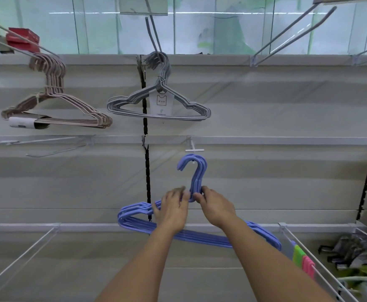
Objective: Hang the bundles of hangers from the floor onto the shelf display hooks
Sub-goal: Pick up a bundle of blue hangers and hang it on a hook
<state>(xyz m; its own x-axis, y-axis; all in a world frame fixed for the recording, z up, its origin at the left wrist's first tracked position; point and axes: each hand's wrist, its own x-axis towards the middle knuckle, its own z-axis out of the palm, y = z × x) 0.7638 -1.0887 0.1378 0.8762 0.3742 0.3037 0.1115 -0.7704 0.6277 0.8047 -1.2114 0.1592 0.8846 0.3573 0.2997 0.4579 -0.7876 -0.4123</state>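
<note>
Blue hanger bundle held at neck by both hands, directly below white display hook. Left hand fingers curled on shoulder and neck; right hand fingertips pinched on neck. Bundle hooks appear looped over hook tip. Step judged: seating bundle. Next: bundle to be released once weight is borne.

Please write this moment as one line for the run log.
blue hanger bundle: on lower display hook | left hand: holds neck | right hand: holds neck
</note>
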